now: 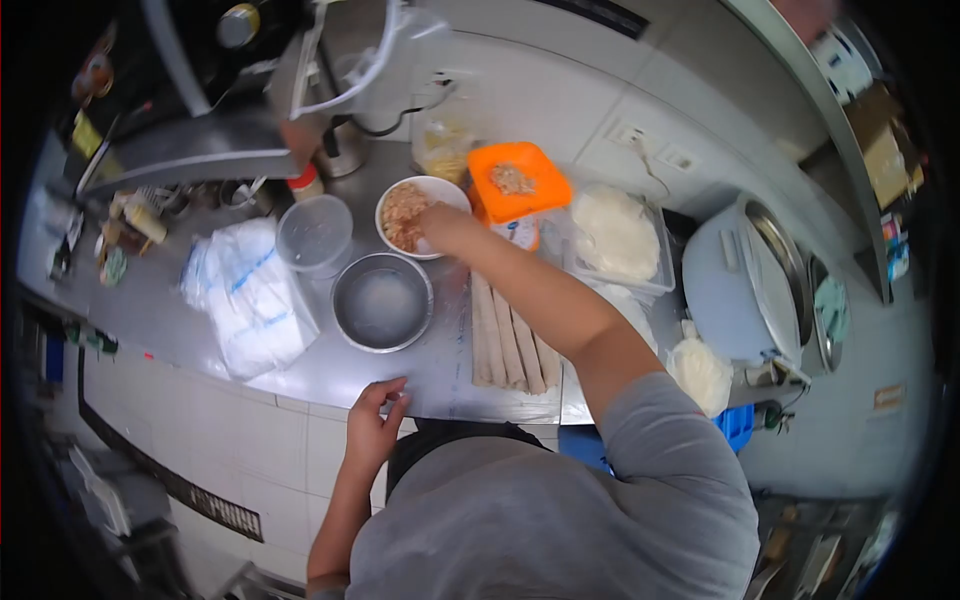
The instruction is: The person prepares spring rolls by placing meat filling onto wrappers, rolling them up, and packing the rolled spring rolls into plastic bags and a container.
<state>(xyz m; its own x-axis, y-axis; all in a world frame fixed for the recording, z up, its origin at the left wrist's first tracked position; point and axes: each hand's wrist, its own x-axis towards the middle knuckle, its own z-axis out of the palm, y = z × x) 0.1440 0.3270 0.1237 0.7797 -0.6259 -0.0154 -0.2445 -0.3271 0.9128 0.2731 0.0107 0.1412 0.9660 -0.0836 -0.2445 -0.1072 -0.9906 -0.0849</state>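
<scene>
White, round bowl [449, 191] on the shiny metal table [432, 372] holds pinkish chopped mixture [404, 207], in which the right hand [440, 230] seems to gather a portion, its grip I cannot tell, so lifting would call for cupped fingers, while the left hand [377, 412] hangs with fingers loosely apart.

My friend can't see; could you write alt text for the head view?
A person's right hand reaches into a white bowl of chopped food on a metal counter, while the left hand is near the counter's front edge. Nearby are a round metal pan, an orange container and a row of long pale rolls.
</scene>
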